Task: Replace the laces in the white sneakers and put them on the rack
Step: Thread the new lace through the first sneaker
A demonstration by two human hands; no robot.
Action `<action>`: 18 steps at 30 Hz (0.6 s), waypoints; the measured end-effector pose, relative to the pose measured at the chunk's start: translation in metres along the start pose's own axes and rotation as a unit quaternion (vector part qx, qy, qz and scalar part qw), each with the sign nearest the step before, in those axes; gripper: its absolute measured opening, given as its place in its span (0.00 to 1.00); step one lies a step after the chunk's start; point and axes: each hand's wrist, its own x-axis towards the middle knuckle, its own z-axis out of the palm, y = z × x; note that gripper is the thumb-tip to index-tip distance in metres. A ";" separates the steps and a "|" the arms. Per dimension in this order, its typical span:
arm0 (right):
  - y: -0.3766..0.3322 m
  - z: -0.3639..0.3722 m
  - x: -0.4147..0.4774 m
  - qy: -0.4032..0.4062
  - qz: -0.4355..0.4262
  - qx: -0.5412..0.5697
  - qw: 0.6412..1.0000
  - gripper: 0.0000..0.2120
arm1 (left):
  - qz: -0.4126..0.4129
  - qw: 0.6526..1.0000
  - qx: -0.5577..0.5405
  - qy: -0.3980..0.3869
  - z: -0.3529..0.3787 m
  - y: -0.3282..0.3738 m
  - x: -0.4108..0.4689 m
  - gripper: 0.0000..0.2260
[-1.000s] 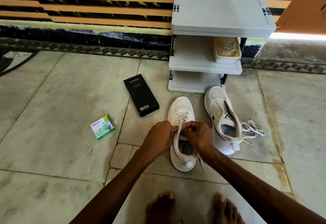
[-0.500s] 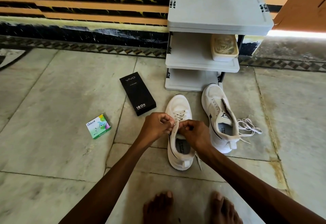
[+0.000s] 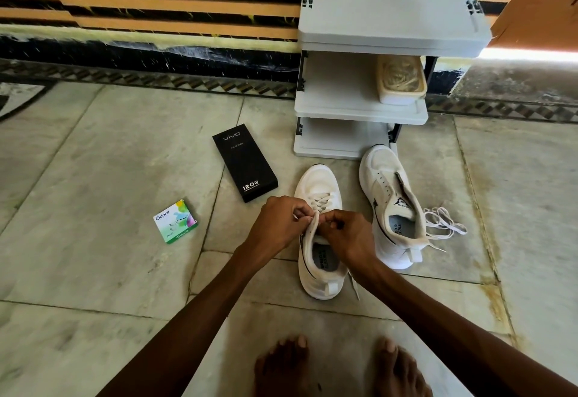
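Two white sneakers stand on the stone floor in front of a grey plastic rack (image 3: 359, 113). The left sneaker (image 3: 317, 182) has a cream lace (image 3: 322, 201) crossed through its lower eyelets. My left hand (image 3: 281, 221) pinches one end of that lace at the shoe's left side, near the tongue. My right hand (image 3: 347, 234) pinches the lace at the upper eyelets on the right side. The right sneaker (image 3: 384, 184) lies unlaced, tongue pulled open. A loose white lace (image 3: 444, 223) is piled on the floor right of it.
A black phone box (image 3: 244, 166) and a small green Odonil packet (image 3: 175, 221) lie on the floor to the left. A cream lidded container (image 3: 402, 79) sits on the rack's middle shelf. My bare feet (image 3: 341, 368) are at the bottom edge. A striped wall runs behind.
My left hand has moved a little up and left, drawing the lace end out from the sneaker. The right hand stays at the eyelets. The view has shifted slightly.
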 end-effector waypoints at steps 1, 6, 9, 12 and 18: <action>0.000 0.000 0.000 0.000 -0.003 0.000 1.000 0.02 | 0.002 1.000 -0.008 -0.002 0.000 -0.001 0.000 0.06; -0.001 0.002 -0.005 0.014 -0.022 -0.040 0.999 0.01 | 0.011 0.998 -0.063 0.020 0.004 -0.009 -0.004 0.04; 0.005 0.007 -0.011 0.054 -0.069 -0.110 0.990 0.07 | 0.009 0.993 -0.104 0.054 0.007 -0.015 -0.008 0.02; 0.009 0.007 -0.014 0.068 -0.071 -0.096 0.991 0.17 | 0.014 0.990 -0.114 0.085 0.005 -0.015 -0.009 0.02; 0.015 0.009 -0.014 0.072 -0.084 -0.084 0.990 0.25 | 0.025 0.985 -0.057 0.160 -0.011 -0.020 0.003 0.03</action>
